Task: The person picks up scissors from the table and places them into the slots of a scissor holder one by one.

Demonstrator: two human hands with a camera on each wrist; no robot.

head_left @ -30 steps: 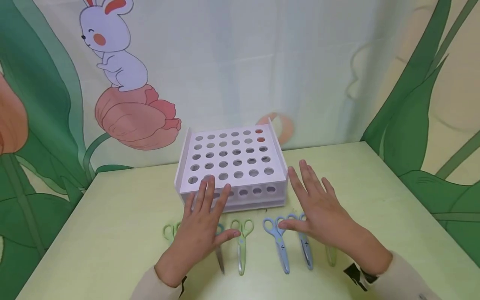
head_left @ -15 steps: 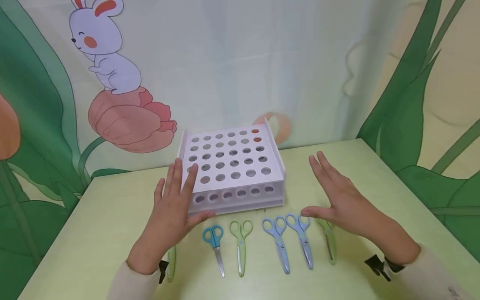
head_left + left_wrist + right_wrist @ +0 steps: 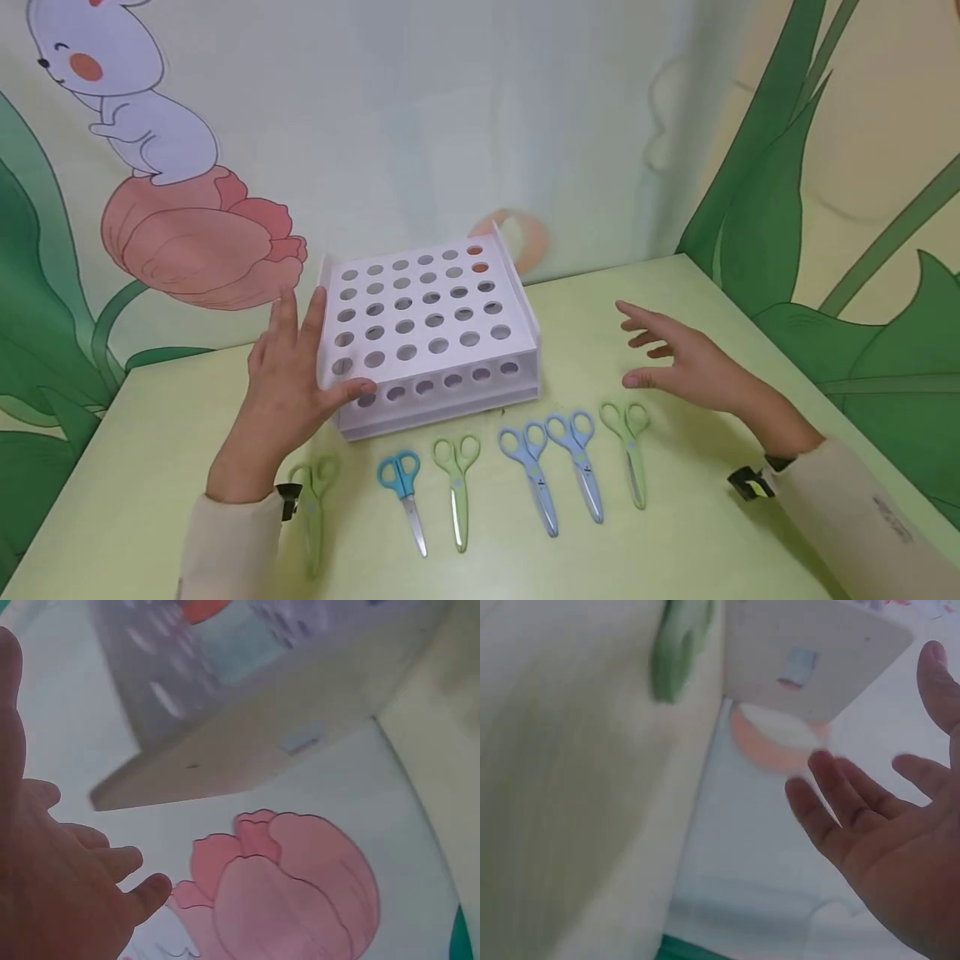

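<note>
My left hand (image 3: 285,392) hovers with spread fingers at the left front corner of a white rack (image 3: 420,312) with rows of round holes; it holds nothing. In the left wrist view the same hand (image 3: 67,877) is beside the rack's side wall (image 3: 247,761). To the right of the rack, my right hand (image 3: 690,354) is held in the air, fingers loosely extended and palm turned inward. Its wrist view shows the right hand (image 3: 900,832) apart from the rack's side panel (image 3: 810,660). Below the hands lie green scissors (image 3: 630,450), blue scissors (image 3: 528,475) and teal scissors (image 3: 402,496).
The scissors lie in a row on the pale green table (image 3: 600,558), including green scissors (image 3: 311,508) partly behind my left wrist and green scissors (image 3: 457,487) near the middle. A printed curtain (image 3: 585,125) hangs behind the rack.
My left hand has moved left from in front of the rack to its left corner. My right hand has moved away to the right and turned sideways. The head view has shifted rightward.
</note>
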